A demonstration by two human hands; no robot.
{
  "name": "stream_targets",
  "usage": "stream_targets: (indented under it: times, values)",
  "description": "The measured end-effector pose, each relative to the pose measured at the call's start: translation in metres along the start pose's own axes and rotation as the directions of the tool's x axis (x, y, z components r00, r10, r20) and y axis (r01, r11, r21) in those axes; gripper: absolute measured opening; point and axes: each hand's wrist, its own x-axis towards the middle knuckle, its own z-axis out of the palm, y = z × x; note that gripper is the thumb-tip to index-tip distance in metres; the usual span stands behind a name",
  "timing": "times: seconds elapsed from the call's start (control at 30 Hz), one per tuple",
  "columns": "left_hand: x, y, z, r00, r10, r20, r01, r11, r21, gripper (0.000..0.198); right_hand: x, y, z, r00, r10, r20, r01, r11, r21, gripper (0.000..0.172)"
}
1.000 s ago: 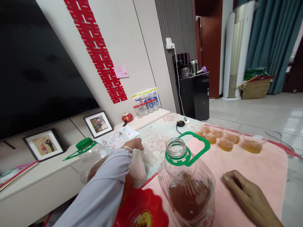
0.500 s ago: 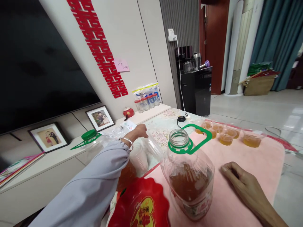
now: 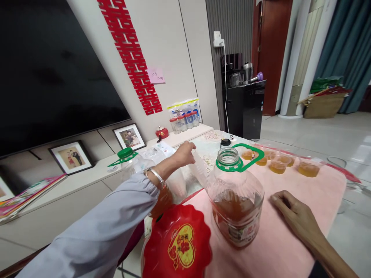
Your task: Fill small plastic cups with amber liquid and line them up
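Observation:
My left hand (image 3: 185,153), a silver bangle at its wrist, is closed on the upper end of a ridged clear plastic stack (image 3: 199,168); whether it is cups or lids is unclear. Beside it stands another translucent stack (image 3: 177,184). My right hand (image 3: 285,204) rests with curled fingers on the pink cloth (image 3: 304,185), nothing visible in it. Between my hands is an uncapped large plastic bottle (image 3: 237,208) of brown liquid with a green handle. A red scalloped tray (image 3: 162,247) lies in front. Several small cups of amber liquid (image 3: 278,164) stand at the back right.
A second large bottle with a green cap (image 3: 125,153) stands behind my left forearm. Framed photos (image 3: 71,157), a red pot (image 3: 161,133) and lidded glass jars (image 3: 182,122) line the cabinet. A black coiled item (image 3: 225,142) lies at the table's far end.
My left hand has raised the end of the clear plastic stack slightly, tilting it more upright. My right hand stays on the cloth. The view has shifted a little left.

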Motion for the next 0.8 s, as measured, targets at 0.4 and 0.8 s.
stream_targets:
  times: [0.4, 0.8]
  values:
    - [-0.030, -0.008, 0.019, 0.985, 0.148, 0.083, -0.164, 0.956, 0.243, 0.022, 0.001, 0.001, 0.001, 1.000, -0.009, 0.006, 0.009, 1.000, 0.003, 0.043]
    - [-0.048, -0.003, 0.004, 0.990, 0.053, 0.130, -0.095, 0.934, 0.345, 0.020, 0.001, 0.000, 0.001, 1.000, -0.002, 0.011, 0.002, 1.000, 0.011, 0.045]
